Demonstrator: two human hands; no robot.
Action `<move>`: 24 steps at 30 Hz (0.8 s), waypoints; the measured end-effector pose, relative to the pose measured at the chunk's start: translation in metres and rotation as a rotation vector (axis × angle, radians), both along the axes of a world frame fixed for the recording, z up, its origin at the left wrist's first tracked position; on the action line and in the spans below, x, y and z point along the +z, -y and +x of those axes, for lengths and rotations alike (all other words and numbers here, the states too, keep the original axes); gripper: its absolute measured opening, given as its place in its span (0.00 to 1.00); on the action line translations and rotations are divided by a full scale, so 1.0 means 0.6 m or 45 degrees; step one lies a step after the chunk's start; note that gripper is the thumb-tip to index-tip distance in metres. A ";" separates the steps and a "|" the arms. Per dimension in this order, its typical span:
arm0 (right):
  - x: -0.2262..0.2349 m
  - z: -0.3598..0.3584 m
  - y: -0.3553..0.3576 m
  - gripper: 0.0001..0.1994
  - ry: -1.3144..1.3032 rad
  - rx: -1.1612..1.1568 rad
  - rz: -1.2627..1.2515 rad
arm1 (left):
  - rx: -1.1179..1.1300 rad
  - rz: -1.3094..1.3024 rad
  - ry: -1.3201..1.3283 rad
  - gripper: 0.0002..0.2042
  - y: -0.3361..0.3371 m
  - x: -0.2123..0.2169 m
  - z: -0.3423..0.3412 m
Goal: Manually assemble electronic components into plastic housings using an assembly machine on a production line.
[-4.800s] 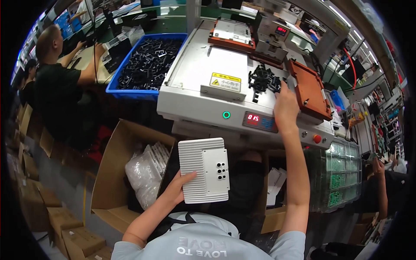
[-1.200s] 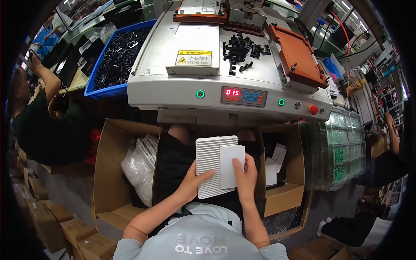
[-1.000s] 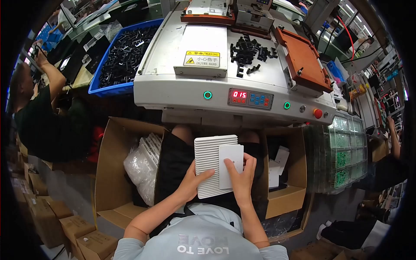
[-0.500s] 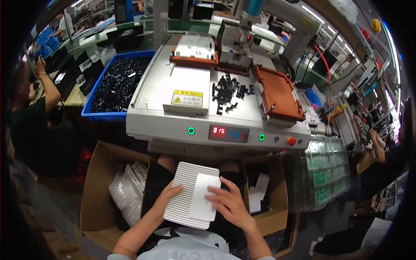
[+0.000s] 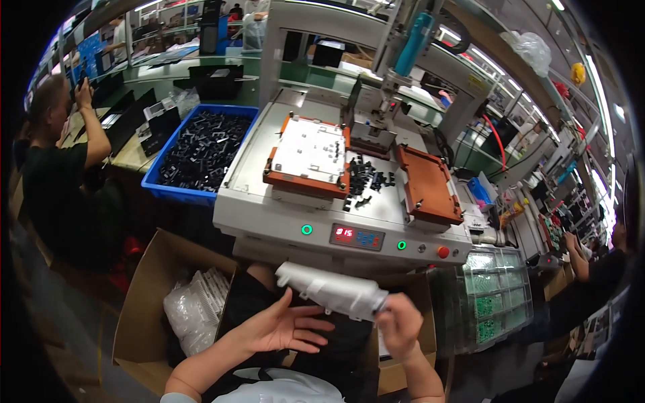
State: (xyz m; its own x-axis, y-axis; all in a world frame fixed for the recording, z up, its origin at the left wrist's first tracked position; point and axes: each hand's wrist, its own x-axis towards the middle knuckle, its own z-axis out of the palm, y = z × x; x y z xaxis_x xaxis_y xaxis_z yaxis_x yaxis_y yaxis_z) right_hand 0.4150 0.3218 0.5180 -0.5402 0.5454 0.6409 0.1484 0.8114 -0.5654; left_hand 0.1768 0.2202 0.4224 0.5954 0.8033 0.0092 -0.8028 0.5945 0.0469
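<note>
Nearest, before the machine (image 5: 242, 181), the right hand (image 5: 401, 329) is closed around one end of a white casing (image 5: 332, 291), which slants down toward that hand and is blurred by motion. The left hand (image 5: 285, 329) is wide, its palm turned up and fingers spread beneath the casing's other end; whether its thumb touches the casing cannot be told. The casing lies in the air over the lap, just in front of the machine.

Before the machine's left part stands a carton (image 5: 141, 316) with bagged parts (image 5: 195, 312); before its right part, a second carton (image 5: 406, 377), partly hidden by the right arm. On the machine's front face are a red display (image 5: 344, 232), two green-ringed buttons (image 5: 306, 230) and a red knob (image 5: 443, 252).

On top of the machine, an orange fixture (image 5: 306, 188) at the left bears a white panel (image 5: 306, 149); another orange fixture (image 5: 430, 185) sits at the right, with black clips (image 5: 359, 178) heaped between. Left of the machine is a blue bin (image 5: 176, 193) of similar clips; farther left sits a co-worker (image 5: 60, 174). At the machine's rear rises a teal cylinder (image 5: 414, 43).
</note>
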 end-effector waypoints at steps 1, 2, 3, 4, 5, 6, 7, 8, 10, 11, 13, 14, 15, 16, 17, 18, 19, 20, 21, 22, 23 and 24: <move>0.003 0.007 -0.012 0.08 -0.066 -0.200 -0.229 | -0.031 0.027 0.083 0.40 0.005 0.007 0.007; 0.011 0.018 -0.030 0.07 -0.132 -0.414 -0.454 | -0.062 0.073 0.068 0.37 0.004 0.012 0.011; 0.017 0.035 -0.064 0.10 -0.210 -0.471 -0.565 | -0.047 0.103 -0.138 0.36 0.005 0.026 0.011; 0.026 0.060 -0.104 0.13 -0.295 -0.536 -0.673 | -0.039 0.139 -0.343 0.36 0.005 0.042 0.013; 0.036 0.074 -0.141 0.14 -0.397 -0.609 -0.734 | 0.021 0.169 -0.533 0.33 0.010 0.051 0.012; 0.054 0.085 -0.178 0.16 -0.498 -0.676 -0.792 | 0.013 0.178 -0.537 0.33 0.013 0.051 0.008; 0.083 0.098 -0.219 0.16 -0.446 -0.603 -0.809 | 0.084 0.204 -0.632 0.32 0.021 0.050 0.000; 0.111 0.117 -0.258 0.16 -0.395 -0.547 -0.817 | 0.142 0.237 -0.721 0.31 0.024 0.047 -0.006; 0.149 0.143 -0.339 0.15 -0.510 -0.550 -0.720 | 0.160 0.236 -0.742 0.31 0.031 0.052 -0.011; 0.158 0.163 -0.395 0.16 -0.448 -0.604 -0.666 | 0.194 0.234 -0.811 0.31 0.033 0.051 -0.011; 0.174 0.182 -0.474 0.17 -0.312 -0.758 -0.581 | 0.237 0.243 -0.898 0.31 0.028 0.052 -0.008; 0.177 0.179 -0.503 0.18 -0.238 -0.834 -0.558 | 0.231 0.256 -0.905 0.31 0.026 0.051 -0.006; 0.169 0.165 -0.525 0.19 -0.195 -0.862 -0.525 | 0.253 0.257 -0.948 0.30 0.026 0.051 -0.006; 0.159 0.154 -0.548 0.20 -0.151 -0.894 -0.488 | 0.273 0.262 -0.989 0.30 0.026 0.051 -0.006; 0.143 0.163 -0.589 0.23 -0.076 -1.019 -0.495 | 0.272 0.258 -0.974 0.29 0.024 0.053 -0.005; 0.138 0.145 -0.602 0.25 0.238 -1.123 -0.367 | 0.278 0.258 -0.985 0.29 0.024 0.051 -0.006; 0.122 0.141 -0.620 0.25 0.255 -1.105 -0.396 | 0.288 0.259 -1.009 0.28 0.024 0.047 -0.008; 0.109 0.128 -0.624 0.26 0.276 -1.079 -0.430 | 0.302 0.253 -1.033 0.27 0.024 0.045 -0.011; 0.097 0.121 -0.624 0.25 0.260 -1.053 -0.468 | 0.306 0.249 -1.044 0.25 0.021 0.047 -0.015; 0.092 0.096 -0.611 0.25 0.250 -1.015 -0.510 | 0.314 0.240 -1.047 0.25 0.017 0.050 -0.019; 0.089 0.078 -0.599 0.23 0.168 -0.949 -0.633 | 0.303 0.289 -1.086 0.24 0.011 0.056 -0.022; 0.089 0.068 -0.593 0.23 0.173 -0.944 -0.638 | 0.291 0.338 -1.124 0.24 0.004 0.062 -0.025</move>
